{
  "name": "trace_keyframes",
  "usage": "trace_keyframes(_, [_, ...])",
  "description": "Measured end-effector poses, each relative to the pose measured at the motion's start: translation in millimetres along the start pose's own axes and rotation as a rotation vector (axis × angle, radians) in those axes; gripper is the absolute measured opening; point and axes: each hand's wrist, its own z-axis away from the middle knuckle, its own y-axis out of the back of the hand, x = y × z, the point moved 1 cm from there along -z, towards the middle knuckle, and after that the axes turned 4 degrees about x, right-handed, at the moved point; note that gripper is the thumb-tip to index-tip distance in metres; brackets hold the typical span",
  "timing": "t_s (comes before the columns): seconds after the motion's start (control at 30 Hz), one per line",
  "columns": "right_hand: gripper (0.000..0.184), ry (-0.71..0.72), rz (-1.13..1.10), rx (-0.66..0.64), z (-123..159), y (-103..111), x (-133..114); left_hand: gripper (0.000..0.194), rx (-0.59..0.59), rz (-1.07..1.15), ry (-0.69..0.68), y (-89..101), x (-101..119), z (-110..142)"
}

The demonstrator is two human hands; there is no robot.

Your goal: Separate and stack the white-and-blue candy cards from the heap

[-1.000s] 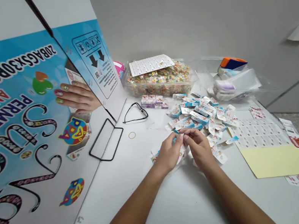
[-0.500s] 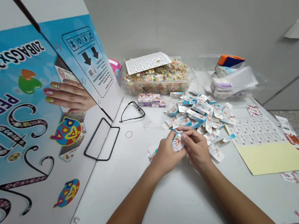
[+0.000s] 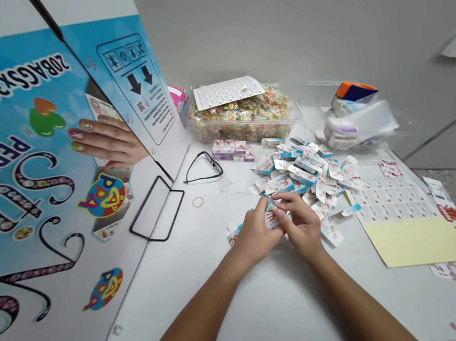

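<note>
Between my two hands is a small printed box (image 3: 270, 217), blue and white with a hand picture on it. My left hand (image 3: 257, 231) grips its left side. The fingers and thumb of my right hand (image 3: 301, 222) are pinched on its right edge and top. My fingers cover much of the box. Just beyond my hands lies a heap of similar small boxes (image 3: 302, 172), several with flaps sticking out. Another printed piece (image 3: 234, 234) lies on the table, partly hidden behind my left hand.
A clear tub (image 3: 241, 124) of colourful small packets stands at the back, a sticker sheet (image 3: 228, 92) on top. Purple boxes (image 3: 229, 149), glasses (image 3: 202, 168) and a rubber band (image 3: 197, 201) lie nearby. A large printed carton (image 3: 82, 120) rises at left; yellow-backed sheets (image 3: 425, 238) lie at right.
The view has shifted slightly. My right fingers have moved a little along the edge of the small box; both hands stay on it at the same spot.
</note>
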Motion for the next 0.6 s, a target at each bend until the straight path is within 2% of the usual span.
trace_keyframes(0.1, [0.013,0.012,0.061,-0.036,0.0,-0.9,0.4,0.02,0.025,-0.023,0.007,1.3,-3.6,-1.4])
trace_keyframes(0.23, [0.011,-0.172,-0.013,-0.097,-6.9,7.8,6.4,0.031,0.066,-0.103,0.02,2.7,-6.2,-0.9])
trace_keyframes(0.33, [0.009,-0.299,-0.093,0.039,-18.5,26.1,15.6,0.039,0.077,-0.094,-0.005,7.4,-1.7,-0.7])
trace_keyframes(0.4, [0.01,-0.311,-0.162,0.144,-25.3,36.8,20.3,0.039,0.133,-0.025,-0.011,13.7,2.3,-2.0])
trace_keyframes(0.43, [0.013,-0.307,-0.179,0.148,-27.1,39.3,21.3,0.036,0.149,0.015,-0.011,17.2,3.9,-3.0])
trace_keyframes(0.5, [0.024,-0.308,-0.177,0.034,-26.3,36.5,20.3,0.029,0.122,0.056,-0.024,23.7,5.3,-5.1])
trace_keyframes(0.6, [0.04,-0.339,-0.17,-0.173,-16.0,19.6,16.4,0.022,-0.034,0.038,-0.112,29.6,2.3,-7.6])
